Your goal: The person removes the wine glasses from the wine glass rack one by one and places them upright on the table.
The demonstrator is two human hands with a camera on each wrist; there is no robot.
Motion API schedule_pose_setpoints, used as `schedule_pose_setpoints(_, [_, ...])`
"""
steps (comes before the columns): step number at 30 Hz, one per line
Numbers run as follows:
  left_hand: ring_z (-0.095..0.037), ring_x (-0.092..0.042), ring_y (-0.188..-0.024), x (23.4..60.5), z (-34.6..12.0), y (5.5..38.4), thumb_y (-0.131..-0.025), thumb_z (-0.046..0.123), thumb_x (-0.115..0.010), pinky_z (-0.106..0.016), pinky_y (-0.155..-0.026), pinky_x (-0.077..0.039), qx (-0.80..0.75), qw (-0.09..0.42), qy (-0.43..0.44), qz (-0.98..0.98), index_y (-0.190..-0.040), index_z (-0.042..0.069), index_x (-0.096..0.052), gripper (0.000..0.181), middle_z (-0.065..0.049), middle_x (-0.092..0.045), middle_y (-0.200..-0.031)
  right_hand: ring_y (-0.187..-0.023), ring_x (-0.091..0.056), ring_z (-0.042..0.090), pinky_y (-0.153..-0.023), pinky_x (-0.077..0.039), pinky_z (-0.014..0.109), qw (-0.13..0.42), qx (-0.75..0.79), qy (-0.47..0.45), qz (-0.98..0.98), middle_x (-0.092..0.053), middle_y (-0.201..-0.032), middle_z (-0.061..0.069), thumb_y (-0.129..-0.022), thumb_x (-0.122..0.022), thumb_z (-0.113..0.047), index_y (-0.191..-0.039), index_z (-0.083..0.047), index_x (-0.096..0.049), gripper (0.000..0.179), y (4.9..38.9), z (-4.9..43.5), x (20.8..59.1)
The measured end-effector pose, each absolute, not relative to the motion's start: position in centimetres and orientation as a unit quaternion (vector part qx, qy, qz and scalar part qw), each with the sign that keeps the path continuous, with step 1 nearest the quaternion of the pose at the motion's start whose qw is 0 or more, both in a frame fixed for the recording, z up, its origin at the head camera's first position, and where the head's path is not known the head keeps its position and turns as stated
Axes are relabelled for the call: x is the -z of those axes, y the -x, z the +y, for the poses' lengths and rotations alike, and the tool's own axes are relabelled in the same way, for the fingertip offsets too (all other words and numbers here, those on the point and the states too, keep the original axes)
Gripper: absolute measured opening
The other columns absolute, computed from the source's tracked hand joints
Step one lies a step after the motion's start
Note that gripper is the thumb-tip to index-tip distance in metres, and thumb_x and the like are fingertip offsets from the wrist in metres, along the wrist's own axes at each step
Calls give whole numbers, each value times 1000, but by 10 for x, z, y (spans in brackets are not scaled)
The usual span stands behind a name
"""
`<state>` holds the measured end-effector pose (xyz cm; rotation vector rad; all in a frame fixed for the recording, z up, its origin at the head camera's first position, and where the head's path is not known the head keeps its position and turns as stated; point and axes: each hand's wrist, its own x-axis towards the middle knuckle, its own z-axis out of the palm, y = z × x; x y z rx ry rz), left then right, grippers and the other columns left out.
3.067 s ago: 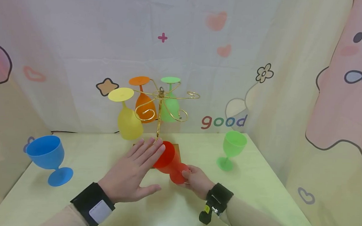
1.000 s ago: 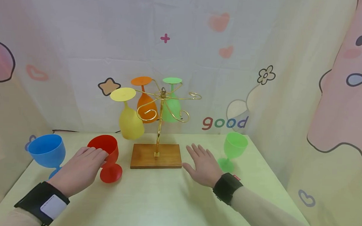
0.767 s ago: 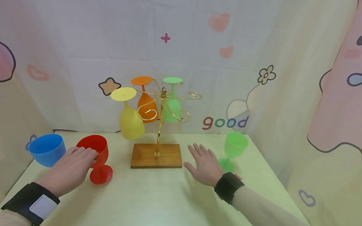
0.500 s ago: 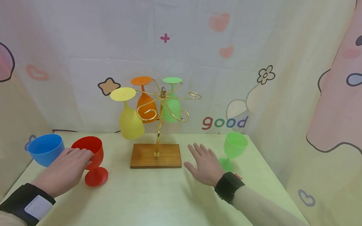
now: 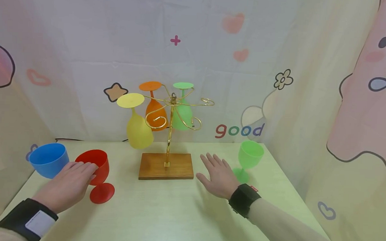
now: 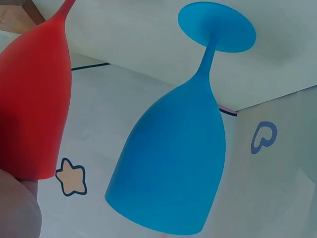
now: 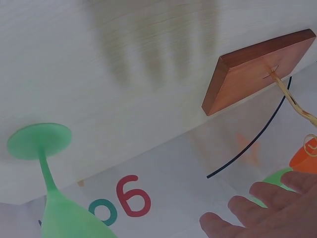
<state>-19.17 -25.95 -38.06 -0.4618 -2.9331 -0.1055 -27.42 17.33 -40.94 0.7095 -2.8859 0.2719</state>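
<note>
At the left of the head view my left hand [image 5: 67,183] grips a red plastic goblet [image 5: 99,168] by its bowl near the rim. The goblet stands upright, its round foot low over the table, and its bowl shows in the left wrist view [image 6: 37,99]. Just beyond the hand is a blue goblet [image 5: 49,159], partly hidden by that hand; its stem and foot show in the left wrist view. My right hand [image 5: 218,176] is spread flat over the table with nothing in it. A green goblet [image 5: 250,154] stands upright to its right.
Between the hands stands a gold wire rack [image 5: 169,134] on a wooden base [image 5: 153,168]. Upside down on its arms hang a yellow goblet [image 5: 139,131], an orange goblet [image 5: 155,112] and a light green goblet [image 5: 183,116]. A printed curtain [image 5: 135,37] closes off the back.
The red goblet has passed from my right hand to my left, travelled left beside the blue goblet, then lowered slightly. My right hand moved right and has since stayed still.
</note>
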Motion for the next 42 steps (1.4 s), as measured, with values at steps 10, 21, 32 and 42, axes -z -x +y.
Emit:
schedule_pose_setpoints(10, [-22, -53, -81, 384, -261, 191, -74, 9, -78, -46, -78, -51, 39, 94, 158, -982, -97, 16, -57, 32, 2, -61, -83, -138, -25, 32, -111, -25, 62, 82, -95, -238, -963, -36, -152, 14, -94, -44, -53, -149, -13, -33, 70, 273, 172, 409])
schedule_pose_setpoints(21, [-41, -47, -109, 382, -260, 190, -82, 37, -70, -65, -94, -41, 49, 144, 160, -975, -124, 3, -52, 57, -20, -60, -118, -139, -24, 31, -112, -25, 61, 74, -89, -238, -964, -36, -152, 13, -94, -44, -55, -150, -15, -31, 70, 272, 171, 405])
schedule_pose_setpoints(32, [-43, -25, -132, 359, -237, 202, -72, 47, -76, -71, -103, -29, 61, 225, 165, -958, -148, 8, -29, 97, -20, -37, -146, -139, -23, 29, -113, -24, 59, 71, -83, -238, -965, -34, -154, 11, -93, -44, -57, -151, -18, -29, 72, 271, 167, 401])
schedule_pose_setpoints(42, [-40, -15, -139, 319, -212, 218, -75, 44, -74, -67, -110, -21, 64, 273, 187, -941, -151, 7, -21, 100, -22, -30, -151, -139, -24, 28, -114, -25, 57, 68, -88, -240, -964, -34, -154, 10, -92, -47, -56, -151, -19, -29, 72, 268, 164, 400])
